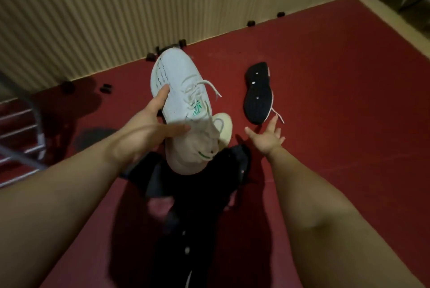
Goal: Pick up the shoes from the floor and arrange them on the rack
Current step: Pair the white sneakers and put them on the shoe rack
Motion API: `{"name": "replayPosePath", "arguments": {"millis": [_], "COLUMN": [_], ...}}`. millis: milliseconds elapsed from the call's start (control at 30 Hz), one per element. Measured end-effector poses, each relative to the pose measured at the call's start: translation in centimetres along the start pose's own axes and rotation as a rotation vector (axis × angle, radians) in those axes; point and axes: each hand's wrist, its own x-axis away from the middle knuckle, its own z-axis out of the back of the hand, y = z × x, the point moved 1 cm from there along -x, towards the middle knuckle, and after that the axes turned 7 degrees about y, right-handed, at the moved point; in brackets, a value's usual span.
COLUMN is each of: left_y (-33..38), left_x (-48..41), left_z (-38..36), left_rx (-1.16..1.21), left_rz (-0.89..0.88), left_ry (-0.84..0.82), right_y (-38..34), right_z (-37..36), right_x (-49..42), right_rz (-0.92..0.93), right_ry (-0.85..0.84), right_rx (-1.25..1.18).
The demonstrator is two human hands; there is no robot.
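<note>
My left hand [153,122] grips a white sneaker [179,92] with green markings, held above the red floor with its toe pointing away from me. A second white shoe [224,125] peeks out from behind its heel, mostly hidden. To the right, a shoe lies on its side on the floor, showing its black sole [257,92] and a loose white lace. My right hand [267,136] is open with fingers spread, just short of that lace. Dark footwear [197,194] lies on the floor near me, blurred. The metal rack [21,134] is at the left edge.
A ribbed beige wall [116,8] runs along the far side, with several small black blocks [251,23] at its base. Red carpet [337,101] spreads to the right. A dark stain [93,136] marks the floor beside the rack.
</note>
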Motion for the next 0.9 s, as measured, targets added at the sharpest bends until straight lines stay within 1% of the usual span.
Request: {"name": "replayPosePath", "arguments": {"millis": [133,233,300,400,467,533,567,633,700,733,767,800,833,867,900], "left_y": [-0.2,-0.8,-0.8,-0.7,-0.7,-0.8,-1.1,-1.7,-2.3,-2.4,-2.6,-2.8,-2.9,-3.0,-3.1], "left_x": [-5.4,-8.1,-9.3,-10.6,-11.0,-11.1,-11.1,-11.2,-11.2,-11.0,-10.9,-10.9,-10.8,-10.6,-10.5], "left_z": [-3.8,-5.1,-5.3,-5.1,-4.9,-4.7,-4.5,-4.2,-4.4,-4.8,-5.3,-5.8,-6.4,-7.0,-7.5], "left_rx": [0.036,-0.034,-0.065,-0.106,-0.098,-0.071,-0.065,-0.072,-0.101,-0.114,-0.12,-0.118,-0.115,-0.111,-0.108], "left_rz": [0.045,0.035,0.034,0.043,0.046,0.047,0.048,0.064,0.072,0.079,0.081,0.074,0.065,0.065,0.064], "left_ry": [-0.068,-0.113,-0.132,-0.155,-0.145,-0.128,-0.129,-0.146,-0.172,-0.179,-0.174,-0.157,-0.148,-0.155,-0.17], "right_y": [0.5,-0.5,-1.4,-2.0,-2.0,-2.0,-1.9,-0.8,1.9,3.5,5.1,6.4,7.4,8.1,8.2], "right_z": [-1.6,-2.2,-2.7,-3.1,-3.2,-3.2,-3.0,-2.5,-2.3,-2.2,-2.3,-2.4,-2.6,-2.6,-2.4], "right_x": [-6.7,-9.6,-10.8,-11.7,-11.6,-10.9,-10.4,-9.1,-8.2,-7.8,-7.5,-7.1,-6.6,-6.3,-5.9], "right_rz": [-0.146,-0.16,-0.155,-0.165,-0.094,0.044,0.141,0.368,0.588,0.646,0.657,0.631,0.602,0.596,0.591], "right_ry": [-0.03,-0.009,0.036,0.174,0.289,0.407,0.447,0.485,0.509,0.511,0.456,0.362,0.268,0.229,0.234], "right_rx": [-0.138,-0.161,-0.163,-0.177,-0.176,-0.166,-0.103,0.144,0.376,0.444,0.489,0.513,0.511,0.483,0.439]}}
